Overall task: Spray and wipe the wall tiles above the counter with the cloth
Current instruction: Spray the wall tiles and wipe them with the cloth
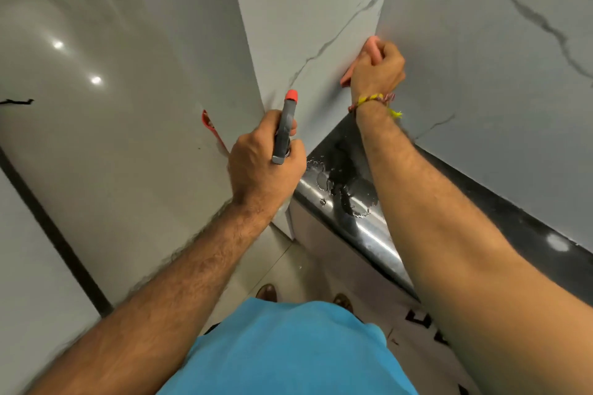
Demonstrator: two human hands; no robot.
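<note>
Pink cloth point(369, 51) against white marble tiles point(314, 26)

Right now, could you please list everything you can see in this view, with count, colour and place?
cloth: one, pink, pressed to the tiles at the wall corner
spray bottle: one, grey head with red nozzle, above the counter's end
wall tiles: white with grey veins, above the counter
counter: one, black, glossy, wet with droplets
floor: pale tiles
wrist thread: one, yellow and red
shirt: one, blue
left hand: grips the spray bottle
right hand: holds the cloth
</note>
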